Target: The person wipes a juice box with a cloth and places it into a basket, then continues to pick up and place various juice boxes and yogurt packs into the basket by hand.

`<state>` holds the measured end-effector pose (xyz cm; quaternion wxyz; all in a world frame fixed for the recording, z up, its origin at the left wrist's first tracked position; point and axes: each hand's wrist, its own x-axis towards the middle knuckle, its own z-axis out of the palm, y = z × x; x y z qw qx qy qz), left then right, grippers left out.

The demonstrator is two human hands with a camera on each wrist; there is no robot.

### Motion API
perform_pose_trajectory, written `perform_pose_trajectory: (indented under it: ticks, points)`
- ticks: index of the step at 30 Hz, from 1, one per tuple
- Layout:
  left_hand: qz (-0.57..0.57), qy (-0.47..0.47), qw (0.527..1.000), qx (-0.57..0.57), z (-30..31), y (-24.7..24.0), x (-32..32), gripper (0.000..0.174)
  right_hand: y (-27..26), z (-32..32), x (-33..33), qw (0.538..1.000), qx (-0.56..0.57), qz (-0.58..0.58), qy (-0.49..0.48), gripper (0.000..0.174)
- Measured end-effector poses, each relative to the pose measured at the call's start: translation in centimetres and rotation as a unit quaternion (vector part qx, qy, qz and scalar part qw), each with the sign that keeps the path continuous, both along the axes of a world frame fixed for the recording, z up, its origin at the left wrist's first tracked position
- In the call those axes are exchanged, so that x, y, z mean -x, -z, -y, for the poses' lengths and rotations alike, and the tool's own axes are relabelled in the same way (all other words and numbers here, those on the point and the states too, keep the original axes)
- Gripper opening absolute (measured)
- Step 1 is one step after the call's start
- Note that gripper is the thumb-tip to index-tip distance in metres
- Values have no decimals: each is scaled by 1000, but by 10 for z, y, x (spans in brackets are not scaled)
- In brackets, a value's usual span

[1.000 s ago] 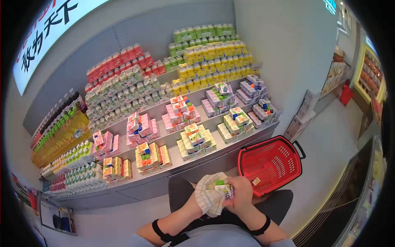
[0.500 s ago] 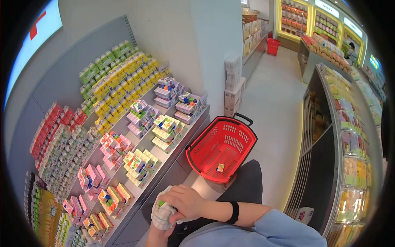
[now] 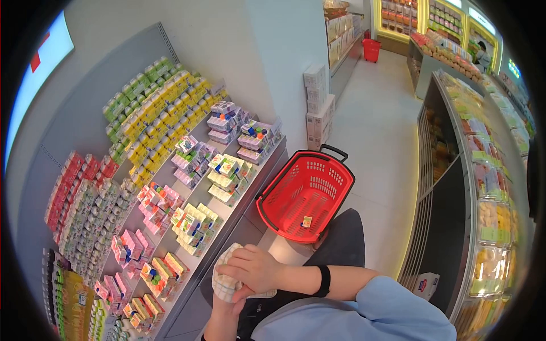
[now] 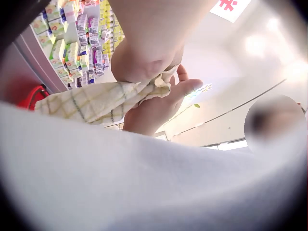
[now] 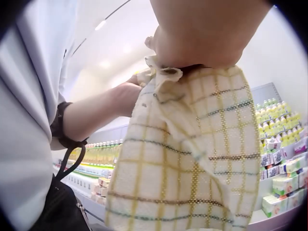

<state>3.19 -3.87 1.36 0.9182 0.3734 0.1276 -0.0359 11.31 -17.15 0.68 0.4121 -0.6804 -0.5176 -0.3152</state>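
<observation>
A cream checked cloth (image 3: 223, 283) is bunched between the two hands, low in the head view. My right hand (image 3: 254, 271) lies across it from the right with its fingers curled over the cloth. From below, my left hand (image 3: 228, 307) grips the same cloth, mostly covered by the fabric and the right hand. In the right wrist view the cloth (image 5: 183, 159) hangs down in a wide fold beneath the right hand (image 5: 202, 50), with the left hand (image 5: 126, 97) behind it. Whatever the cloth wraps is hidden.
A red basket (image 3: 273, 213) stands ahead, a small carton (image 3: 306, 221) on its bottom. Shelves with stacked cartons (image 3: 196, 227) and bottles (image 3: 165, 113) run along the left. White boxes (image 3: 321, 122) stand by the pillar; a display case (image 3: 455, 227) lines the right.
The head view has turned right, bringing the aisle into view. My right hand has shifted from the carton's side to over the cloth, and the green-topped carton is now out of sight.
</observation>
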Motion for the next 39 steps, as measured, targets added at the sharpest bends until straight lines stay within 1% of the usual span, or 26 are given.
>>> perform_pose_trajectory:
  ticks: [2,3,6,9,10,11,12,13,15,16,17,19,20,21,23,24,25,28,29,30,31,32,33,36,37,39]
  points:
    - [18,2,999,-41,4,-2,-5,52,0,8,-12,999,30,-10,-11,77]
    - [49,1,995,-92,6,-5,-6,52,-1,12,-16,1000,21,-22,-1,76]
    - [112,1,974,-197,8,-22,-4,53,-8,25,-14,997,2,-64,43,74]
    - [115,-44,973,-196,-5,-7,2,51,1,35,-32,985,-28,-109,129,69]
    - [76,-38,982,-168,-8,-3,2,50,6,34,-34,959,-105,-252,74,66]
    - [41,-33,989,-139,-12,0,1,48,10,31,-39,905,-180,-384,17,64]
    - [9,-30,994,-109,-13,0,-1,47,12,28,-44,827,-248,-502,-43,61]
    - [25,-7,993,-116,-5,-5,-7,45,14,24,-45,726,-291,-607,-144,55]
    - [29,52,997,-47,-5,7,-10,45,27,8,-37,731,-286,-598,-162,54]
    - [33,82,996,-14,0,2,-13,46,33,-2,-28,733,-284,-593,-171,54]
    - [36,63,997,-13,8,-5,-12,51,38,-10,-14,775,-251,-561,-145,57]
    - [58,37,998,-7,12,-4,-14,55,34,-9,-5,866,-205,-449,-80,49]
    - [67,25,997,-4,11,-2,-15,57,31,-6,-1,902,-182,-389,-47,45]
    - [66,19,998,-13,6,3,-15,60,20,1,-4,931,-159,-325,-51,43]
    - [108,-38,986,-124,2,3,-17,63,7,10,0,937,-149,-316,-20,41]
    - [127,-66,973,-178,3,0,-18,65,2,12,2,939,-143,-312,-5,40]
    - [139,-108,955,-240,8,-5,-18,70,-2,12,4,931,-142,-335,-8,40]
    - [173,-84,915,-354,12,-15,-17,81,-7,14,3,905,-133,-404,-28,40]
    - [203,-69,882,-421,13,-22,-17,86,-6,19,-5,895,-128,-426,-43,41]
    - [202,-68,883,-418,14,-23,-17,87,-1,22,-9,883,-120,-449,-62,41]
    - [201,-69,884,-416,16,-23,-16,88,5,20,-9,863,-137,-480,-83,47]
    - [200,-69,885,-415,18,-24,-15,89,8,20,-7,875,-148,-453,-87,50]
    - [213,-66,907,-357,21,-30,-12,89,9,19,-7,886,-161,-425,-89,54]
    - [243,-76,827,-502,27,-24,-10,71,13,16,-8,910,-197,-357,-81,62]
    - [246,-67,781,-571,24,-28,-9,52,14,17,-7,915,-209,-337,-73,64]
    - [245,-50,729,-637,15,-20,-8,42,9,16,-1,917,-201,-337,-79,66]
